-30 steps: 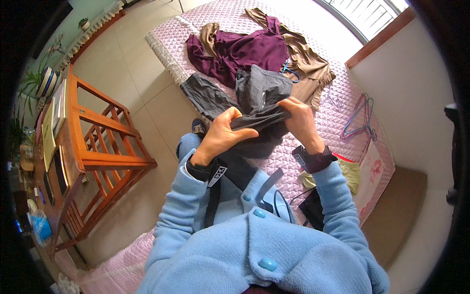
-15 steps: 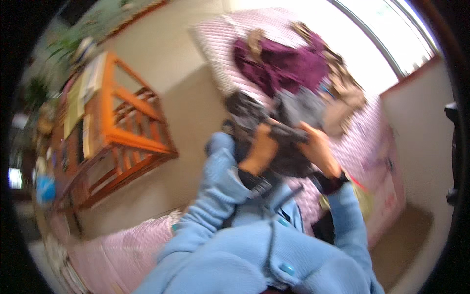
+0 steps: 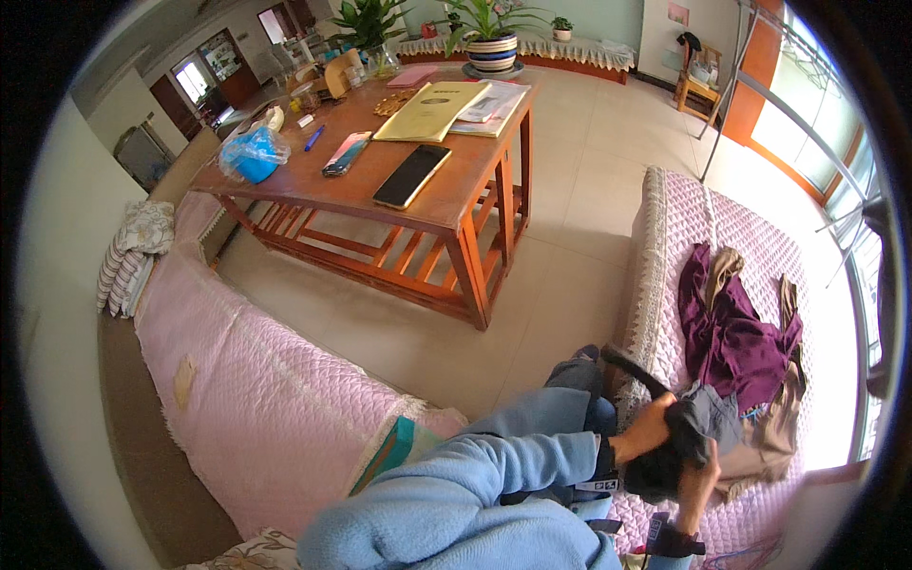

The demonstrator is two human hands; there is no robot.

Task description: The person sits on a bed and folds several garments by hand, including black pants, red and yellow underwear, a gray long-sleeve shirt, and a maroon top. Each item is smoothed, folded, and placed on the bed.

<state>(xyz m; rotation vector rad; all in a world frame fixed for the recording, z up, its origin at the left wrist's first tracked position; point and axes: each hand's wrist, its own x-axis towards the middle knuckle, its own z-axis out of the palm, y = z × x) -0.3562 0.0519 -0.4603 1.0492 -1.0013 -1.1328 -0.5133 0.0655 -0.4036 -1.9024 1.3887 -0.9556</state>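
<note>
The grey garment was found at the near right, bunched in both hands over the near part of the pink quilt. Its cloth was pinched between the bent fingers of the left hand; the right hand was likewise closed on its near edge, though the fingertips of both were hidden by folds. The purple garment was noted just beyond, and the tan garment to the right. A phone was observed on the surface at far left, well apart. The step in hand was judged to be two-handed arranging of the grey cloth; a firm hold on both edges was considered to be called for next.
</note>
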